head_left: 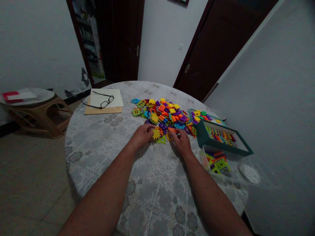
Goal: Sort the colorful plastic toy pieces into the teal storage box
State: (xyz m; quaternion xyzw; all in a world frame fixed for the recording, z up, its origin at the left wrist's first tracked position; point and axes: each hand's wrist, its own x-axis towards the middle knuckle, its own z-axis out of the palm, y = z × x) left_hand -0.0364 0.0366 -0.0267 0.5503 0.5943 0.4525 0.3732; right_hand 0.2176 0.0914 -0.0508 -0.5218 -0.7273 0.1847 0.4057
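Note:
At the near edge of a heap of plastic gear toys (161,113), my left hand (142,136) has its thumb and fingers closed at the side of a yellow gear (156,133). My right hand (182,141) is on the other side, fingers curled at an orange gear (172,130); part of its grip is hidden. A lime-green gear piece (161,140) lies flat on the cloth between my hands. A purple piece (162,126) is just beyond the yellow gear. Orange, blue, purple and yellow connectors are mixed through the heap.
The round table has a grey patterned cloth (157,183). Glasses (104,104) rest on papers (118,96) at the left. On the right are a green box (241,151) with sorted pieces, its similar tray (222,124), and a clear tub (205,160) of gears. A stool (41,114) stands left.

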